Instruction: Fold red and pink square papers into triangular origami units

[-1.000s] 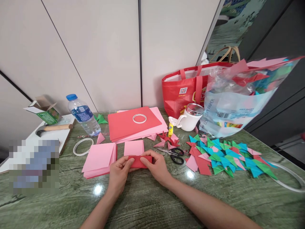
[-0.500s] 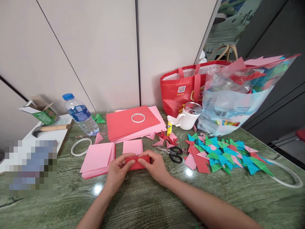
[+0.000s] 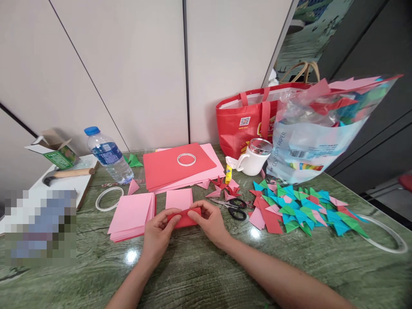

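Two-handed work on a piece of folded red paper (image 3: 183, 220), in the middle stretch of the worktop (image 3: 193, 270), well in from the far edge. The step in hand is judged to be the pressing of a fold: the paper forms a narrow band, roughly parallel to the far edge. The next move would seem to call for even thumb pressure along the band, with its layers kept aligned. Grip, left hand (image 3: 157, 234): nearly closed, pinching the band's left end, thumb on the near face. Grip, right hand (image 3: 210, 222): likewise pinching the right end, thumb in front, index finger along the upper edge. The fingers behind are largely hidden; whether the paper touches the worktop cannot be told. A pink square stack (image 3: 131, 214) lies just beside the left hand; a smaller pink stack (image 3: 178, 198) lies just beyond the paper, and scissors (image 3: 236, 213) towards the right edge.
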Motion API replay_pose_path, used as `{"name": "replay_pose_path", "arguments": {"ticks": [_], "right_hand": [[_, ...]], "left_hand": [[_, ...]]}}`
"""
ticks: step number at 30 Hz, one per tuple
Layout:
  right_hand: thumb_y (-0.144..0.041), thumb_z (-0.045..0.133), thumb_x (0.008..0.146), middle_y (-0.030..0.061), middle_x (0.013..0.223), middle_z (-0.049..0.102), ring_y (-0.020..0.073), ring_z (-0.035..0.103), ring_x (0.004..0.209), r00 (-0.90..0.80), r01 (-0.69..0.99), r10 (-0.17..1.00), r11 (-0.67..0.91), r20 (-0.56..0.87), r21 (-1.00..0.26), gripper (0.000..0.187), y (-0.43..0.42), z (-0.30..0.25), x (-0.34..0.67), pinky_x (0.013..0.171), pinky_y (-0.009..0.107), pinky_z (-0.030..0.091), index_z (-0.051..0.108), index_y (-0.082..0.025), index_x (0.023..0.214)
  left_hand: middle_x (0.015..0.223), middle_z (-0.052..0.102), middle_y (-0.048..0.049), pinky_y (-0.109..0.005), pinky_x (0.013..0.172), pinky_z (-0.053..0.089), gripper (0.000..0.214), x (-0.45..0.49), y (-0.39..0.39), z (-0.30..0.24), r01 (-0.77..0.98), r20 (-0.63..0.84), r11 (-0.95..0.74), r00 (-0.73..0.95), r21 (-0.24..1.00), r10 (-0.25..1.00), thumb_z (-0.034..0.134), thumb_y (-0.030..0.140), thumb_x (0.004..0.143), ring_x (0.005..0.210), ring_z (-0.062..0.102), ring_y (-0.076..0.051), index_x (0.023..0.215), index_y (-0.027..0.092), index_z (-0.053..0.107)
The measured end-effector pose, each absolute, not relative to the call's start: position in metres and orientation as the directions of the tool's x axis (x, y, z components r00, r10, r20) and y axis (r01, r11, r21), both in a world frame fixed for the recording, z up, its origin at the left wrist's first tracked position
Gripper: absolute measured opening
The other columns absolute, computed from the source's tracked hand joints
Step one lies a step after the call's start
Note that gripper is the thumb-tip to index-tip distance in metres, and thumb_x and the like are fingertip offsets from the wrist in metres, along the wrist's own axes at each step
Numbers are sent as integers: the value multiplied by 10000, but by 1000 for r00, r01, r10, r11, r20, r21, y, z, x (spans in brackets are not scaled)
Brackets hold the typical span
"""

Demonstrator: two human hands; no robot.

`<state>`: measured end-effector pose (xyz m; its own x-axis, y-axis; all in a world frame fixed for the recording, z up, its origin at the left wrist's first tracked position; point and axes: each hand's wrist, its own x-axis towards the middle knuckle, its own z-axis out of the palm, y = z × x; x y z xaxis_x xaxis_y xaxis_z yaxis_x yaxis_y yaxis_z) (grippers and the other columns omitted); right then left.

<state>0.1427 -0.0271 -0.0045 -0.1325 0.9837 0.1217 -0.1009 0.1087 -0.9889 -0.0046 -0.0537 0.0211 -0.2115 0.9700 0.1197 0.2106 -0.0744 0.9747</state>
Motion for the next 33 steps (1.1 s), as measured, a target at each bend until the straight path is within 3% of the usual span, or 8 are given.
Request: {"name": "replay_pose_path", "arguments": {"ticks": [11,15,19,22,27,33], "right_hand": [[-344,649,716,7,659,620,146,540,632,-88,-86,984,148,155,-985,176,-23,-8,143,594,250,443,628,-174,677],[-341,687,668,-2,694,618,140,543,612,-200,-126,971,106,130,-986,219,-26,-6,143,581,247,452,621,-182,803],[-267,723,605,-13,747,613,132,537,634,-265,-37,953,144,148,-989,316,-29,-2,143,587,232,439,612,-187,889],[-254,715,616,-28,688,599,122,535,601,-277,-72,955,92,108,-993,238,-29,-2,142,569,226,436,605,-182,813],[-304,755,576,-56,576,565,102,514,462,-279,-209,960,-68,-7,-976,269,-31,-4,138,467,222,446,572,-187,735],[-348,786,529,-40,591,596,124,551,500,-250,-213,968,-52,3,-976,330,-29,-5,138,496,245,490,576,-186,725]], "left_hand": [[713,726,-36,-229,582,504,162,-5,-53,18,222,140,-85,-246,971,959,688,308,630,629,636,-168,732,186,715],[677,715,-26,-216,539,493,168,-5,-54,19,217,126,-69,-258,974,958,686,304,630,573,613,-149,740,182,715],[705,721,-30,-221,557,501,153,-4,-55,18,216,124,-72,-237,974,964,684,295,635,599,624,-157,737,187,719],[721,726,-34,-225,575,510,156,-6,-55,14,182,114,-74,-219,980,969,686,291,639,624,638,-164,750,187,719],[721,727,-45,-229,573,514,184,-9,-54,10,128,89,-63,-206,990,975,692,305,644,617,643,-166,775,178,719],[688,717,-38,-226,536,493,218,-9,-52,14,173,85,-45,-233,984,969,692,340,635,585,622,-159,772,171,718]]}}
